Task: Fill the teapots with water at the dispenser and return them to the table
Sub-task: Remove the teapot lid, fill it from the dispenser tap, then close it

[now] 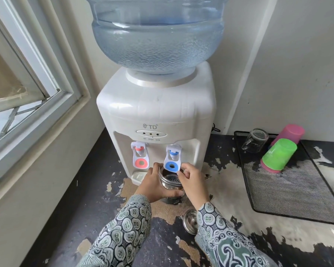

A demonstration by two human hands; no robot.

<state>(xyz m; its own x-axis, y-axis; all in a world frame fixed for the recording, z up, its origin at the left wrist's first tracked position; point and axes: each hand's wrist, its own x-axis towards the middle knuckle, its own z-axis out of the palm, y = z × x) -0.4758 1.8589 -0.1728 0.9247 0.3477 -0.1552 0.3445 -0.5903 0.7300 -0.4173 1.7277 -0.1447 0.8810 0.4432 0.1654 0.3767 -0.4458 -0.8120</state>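
Evidently the steel teapot (171, 183) was held where it was so that its open mouth sat right under the blue-lever tap (172, 159) of the water dispenser (156, 112). The left hand (155, 183) wrapped the pot's near-left side, fingers curled close around the wall and thumb up at the rim — a steadying hold, probably to keep the mouth from drifting off the spout. The right hand (192, 181) reached over the pot's right rim, its fingertips (183, 169) narrowed against the lower right edge of the blue lever, seemingly to press it; whether water was running could not be told. Just below those fingertips, inside the mouth, a perforated strainer showed. The teapot lid (190, 221) lay apart from the pot on the worn counter (123, 228), close under the right wrist and partly hidden by the patterned sleeve (218, 228) — off, surely, so the water could go straight in. The red-lever tap (140, 158) stood beyond the left hand's fingers, untouched. Well off to the right of the right hand, a mesh tray (289, 189) carried an upturned glass mug (255, 140) and stacked green and pink cups (279, 154), set there out of the way. No table was in sight, so the return trip remained to be done.
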